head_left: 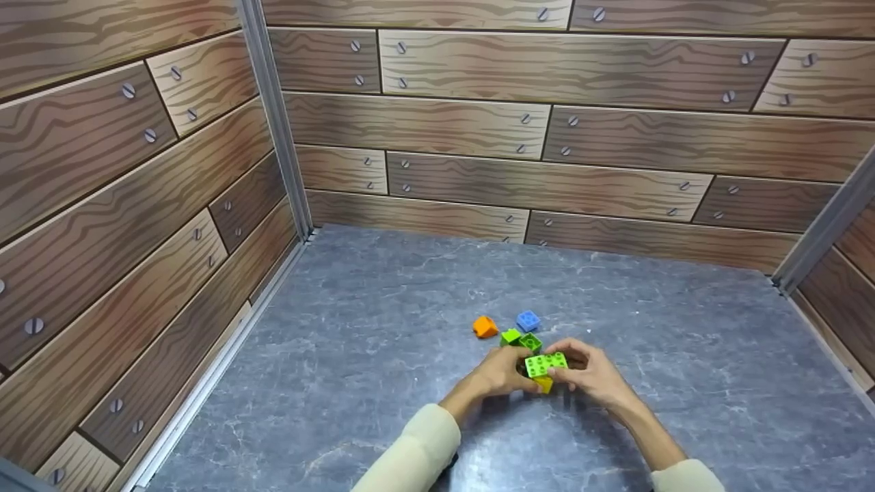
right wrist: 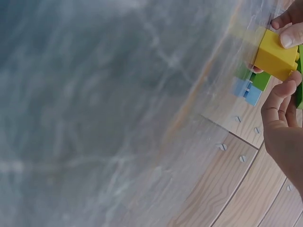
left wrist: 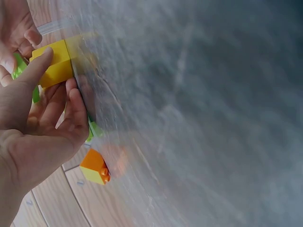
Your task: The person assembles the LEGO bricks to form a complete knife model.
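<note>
My left hand [head_left: 502,374] grips a yellow brick [left wrist: 59,64], its thumb on one side and its fingers on the other. The light green brick [head_left: 547,364], with two rows of studs facing up, lies over the yellow one. My right hand [head_left: 596,377] pinches this green brick between thumb and fingers. Yellow studs face the green brick in the right wrist view; whether the two are fully pressed together, I cannot tell. The yellow brick [head_left: 544,385] is partly hidden below the green one in the head view.
Just beyond the hands lie a light green brick [head_left: 510,336], a darker green brick [head_left: 530,342], a blue brick [head_left: 528,320] and an orange brick [head_left: 485,326]. They rest on a grey marbled tabletop [head_left: 355,342]. Wood-patterned panels [head_left: 465,126] wall the back and sides.
</note>
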The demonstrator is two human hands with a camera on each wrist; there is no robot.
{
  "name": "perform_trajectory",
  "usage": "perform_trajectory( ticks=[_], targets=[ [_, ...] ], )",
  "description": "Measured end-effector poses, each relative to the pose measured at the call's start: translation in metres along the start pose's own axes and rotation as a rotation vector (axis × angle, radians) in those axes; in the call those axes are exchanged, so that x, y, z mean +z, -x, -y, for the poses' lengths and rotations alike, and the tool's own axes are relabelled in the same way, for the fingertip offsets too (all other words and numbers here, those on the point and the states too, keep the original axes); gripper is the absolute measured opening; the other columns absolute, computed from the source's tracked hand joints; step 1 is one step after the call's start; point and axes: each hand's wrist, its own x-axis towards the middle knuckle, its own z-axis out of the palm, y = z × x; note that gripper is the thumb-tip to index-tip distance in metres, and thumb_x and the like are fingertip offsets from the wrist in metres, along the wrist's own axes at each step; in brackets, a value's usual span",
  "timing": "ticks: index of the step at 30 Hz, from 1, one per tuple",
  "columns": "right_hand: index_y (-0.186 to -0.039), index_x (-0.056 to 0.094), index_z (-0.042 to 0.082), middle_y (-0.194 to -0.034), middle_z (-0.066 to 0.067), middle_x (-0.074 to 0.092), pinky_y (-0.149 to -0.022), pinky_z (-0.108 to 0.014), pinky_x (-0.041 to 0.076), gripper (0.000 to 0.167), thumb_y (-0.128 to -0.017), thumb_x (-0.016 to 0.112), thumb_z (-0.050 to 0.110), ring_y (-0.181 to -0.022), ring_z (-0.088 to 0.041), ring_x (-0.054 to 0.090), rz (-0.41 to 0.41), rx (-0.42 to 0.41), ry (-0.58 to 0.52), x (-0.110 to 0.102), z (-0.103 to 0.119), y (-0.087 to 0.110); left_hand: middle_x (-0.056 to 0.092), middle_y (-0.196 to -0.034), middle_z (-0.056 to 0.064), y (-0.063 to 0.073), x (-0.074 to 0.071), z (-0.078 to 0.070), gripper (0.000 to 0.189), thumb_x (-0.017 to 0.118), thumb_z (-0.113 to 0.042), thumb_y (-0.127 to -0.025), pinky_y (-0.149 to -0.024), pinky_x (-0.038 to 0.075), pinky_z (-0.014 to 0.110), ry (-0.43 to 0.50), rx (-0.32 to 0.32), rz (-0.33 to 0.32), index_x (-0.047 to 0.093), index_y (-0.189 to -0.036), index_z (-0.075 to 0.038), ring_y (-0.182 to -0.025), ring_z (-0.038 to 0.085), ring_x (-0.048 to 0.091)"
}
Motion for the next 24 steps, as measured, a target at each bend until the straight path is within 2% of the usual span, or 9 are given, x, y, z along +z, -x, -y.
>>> perform_trajectory(
  ticks=[6,10,19,24],
  targets=[
    [-0.121,0.068,-0.002,-0.12,-0.021,0.065,-0.06,-0.022,0.049,0.034,-0.093,0.079,0.013,-0.076,-0.012,0.058,-0.009,-0.006,0.084,0.0015,-0.0013,-0.0002,0.064,-0.085,-0.008,0.0005,0.0001,-0.0004,0.034,0.091,-0.019,-0.08,-0.074,0.046,0.02,-0.024,0.008,-0.004,0.073,-0.108,-0.011,-0.076,0.004,0.052],
    [-0.119,0.069,-0.002,-0.119,-0.022,0.066,-0.06,-0.024,0.051,0.033,-0.092,0.079,0.013,-0.074,-0.012,0.059,-0.013,-0.009,0.103,0.001,-0.0018,-0.0002,0.064,-0.087,-0.008,-0.0004,-0.0001,-0.0001,0.035,0.091,-0.022,-0.081,-0.077,0.047,0.02,-0.046,0.003,0.003,0.072,-0.109,-0.012,-0.079,0.004,0.053],
    [-0.116,0.069,0.0,-0.115,-0.02,0.068,-0.076,-0.027,0.055,0.03,-0.092,0.08,0.014,-0.093,-0.024,0.064,-0.039,-0.02,0.161,0.0015,0.0009,-0.0005,0.064,-0.088,-0.008,-0.0014,-0.0007,-0.0007,0.036,0.091,-0.022,-0.08,-0.079,0.047,0.021,-0.056,0.001,0.002,0.072,-0.109,-0.013,-0.08,0.005,0.053],
    [-0.115,0.069,0.0,-0.115,-0.018,0.069,-0.076,-0.028,0.055,0.03,-0.092,0.08,0.015,-0.095,-0.026,0.064,-0.053,0.002,0.171,0.003,-0.0003,-0.0012,0.064,-0.089,-0.009,-0.0008,0.0001,-0.001,0.038,0.091,-0.023,-0.08,-0.079,0.047,0.021,-0.059,-0.008,0.007,0.072,-0.111,-0.014,-0.08,0.005,0.052]
  ],
)
